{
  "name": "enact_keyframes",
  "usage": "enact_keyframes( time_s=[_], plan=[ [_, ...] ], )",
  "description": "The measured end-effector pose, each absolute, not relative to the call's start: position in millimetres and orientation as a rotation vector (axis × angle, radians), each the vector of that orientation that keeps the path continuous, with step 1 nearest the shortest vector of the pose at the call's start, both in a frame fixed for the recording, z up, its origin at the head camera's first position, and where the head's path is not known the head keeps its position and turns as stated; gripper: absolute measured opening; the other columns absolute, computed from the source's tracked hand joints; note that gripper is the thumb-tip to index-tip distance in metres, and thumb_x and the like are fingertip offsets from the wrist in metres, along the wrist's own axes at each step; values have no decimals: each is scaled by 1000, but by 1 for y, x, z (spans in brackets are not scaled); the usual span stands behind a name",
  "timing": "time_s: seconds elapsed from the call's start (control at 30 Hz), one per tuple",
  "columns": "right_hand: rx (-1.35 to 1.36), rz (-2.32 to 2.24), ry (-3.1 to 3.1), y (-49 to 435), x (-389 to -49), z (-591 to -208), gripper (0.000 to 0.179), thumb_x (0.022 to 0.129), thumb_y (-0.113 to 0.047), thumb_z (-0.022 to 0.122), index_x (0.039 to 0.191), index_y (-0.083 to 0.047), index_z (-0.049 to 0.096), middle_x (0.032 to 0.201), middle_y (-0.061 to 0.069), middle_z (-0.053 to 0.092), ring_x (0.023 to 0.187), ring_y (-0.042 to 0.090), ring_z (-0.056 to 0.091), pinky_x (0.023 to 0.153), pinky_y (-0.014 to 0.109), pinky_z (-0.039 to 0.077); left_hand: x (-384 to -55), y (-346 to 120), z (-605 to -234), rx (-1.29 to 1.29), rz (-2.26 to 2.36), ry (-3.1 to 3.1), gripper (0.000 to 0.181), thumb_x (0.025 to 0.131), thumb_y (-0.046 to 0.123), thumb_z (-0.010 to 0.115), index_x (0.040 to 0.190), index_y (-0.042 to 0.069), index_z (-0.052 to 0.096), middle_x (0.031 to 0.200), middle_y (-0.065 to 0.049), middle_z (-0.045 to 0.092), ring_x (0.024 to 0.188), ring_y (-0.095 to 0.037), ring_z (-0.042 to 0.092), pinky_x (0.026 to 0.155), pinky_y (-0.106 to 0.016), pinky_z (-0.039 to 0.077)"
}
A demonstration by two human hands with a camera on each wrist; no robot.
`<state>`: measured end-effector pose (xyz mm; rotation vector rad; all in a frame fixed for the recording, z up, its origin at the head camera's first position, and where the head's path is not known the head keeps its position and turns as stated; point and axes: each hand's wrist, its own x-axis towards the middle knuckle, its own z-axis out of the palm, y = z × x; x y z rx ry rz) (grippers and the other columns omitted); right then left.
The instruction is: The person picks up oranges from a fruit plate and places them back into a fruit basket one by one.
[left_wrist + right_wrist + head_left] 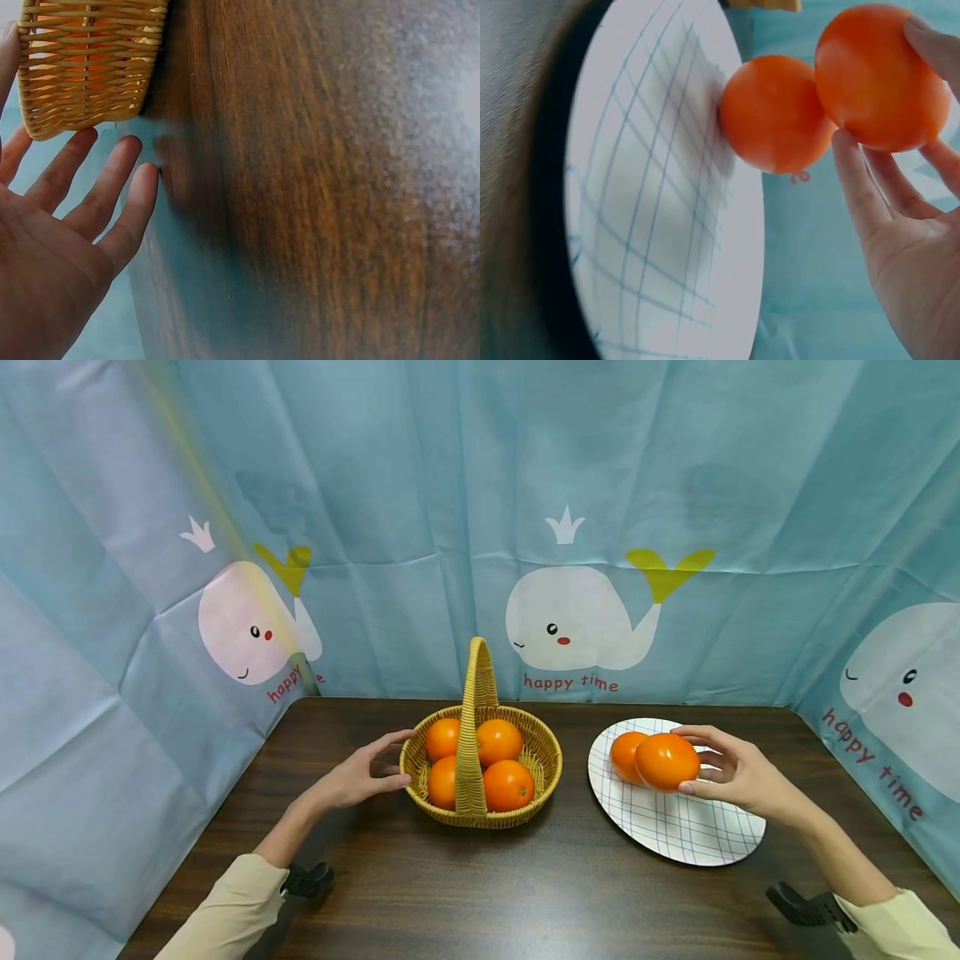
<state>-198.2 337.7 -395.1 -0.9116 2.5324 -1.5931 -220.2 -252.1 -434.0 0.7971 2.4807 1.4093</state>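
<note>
A yellow woven basket (pixel 553 781) with a tall arched handle holds several oranges (pixel 509 785). At its left side my left hand (pixel 358 774) touches the basket with thumb and fingertips; in the left wrist view its fingers (pixel 112 187) are spread and fairly straight by the wicker wall. My right hand (pixel 742 772) holds an orange (pixel 666 762) between thumb and fingers, raised over the white plate (pixel 697 835) with blue grid lines. Another orange (pixel 769 112) rests on that plate, just beside the held one and partly hidden by it in the head view.
Both things stand on a dark brown wooden table (pixel 480 893), the basket in the middle and the plate to its right. Behind and at the sides hangs a light blue curtain (pixel 420 485) with whale prints. A black strap (pixel 303 881) circles each wrist.
</note>
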Motion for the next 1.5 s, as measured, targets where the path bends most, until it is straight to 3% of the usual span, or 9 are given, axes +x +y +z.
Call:
enact_keyframes(
  time_s=[0.77, 1.03, 1.5],
  plan=[
    [-917, -1694, 2468, 296, -224, -382, 66, 83, 6, 81, 142, -4, 52, 136, 15, 53, 111, 23, 64, 89, 33, 56, -222, -254, -436, 828, 1402, 2484, 70, 99, 17, 70, 157, 4, 33, 157, -21, 35, 137, -45, 39, 102, -59, 43],
    [-960, -1737, 2415, 275, -229, -379, 66, 84, 7, 80, 143, 0, 50, 136, 21, 52, 111, 26, 64, 88, 33, 56, -221, -255, -438, 831, 1411, 2478, 70, 99, 15, 70, 157, 4, 33, 156, -21, 35, 136, -45, 41, 101, -55, 46],
    [-1036, -1760, 2315, 235, -236, -378, 67, 83, 4, 82, 143, -2, 52, 138, 17, 54, 115, 30, 62, 92, 39, 55, -221, -254, -437, 854, 1424, 2468, 71, 99, 15, 70, 158, 3, 32, 157, -22, 34, 136, -46, 41, 100, -55, 46]
  ],
)
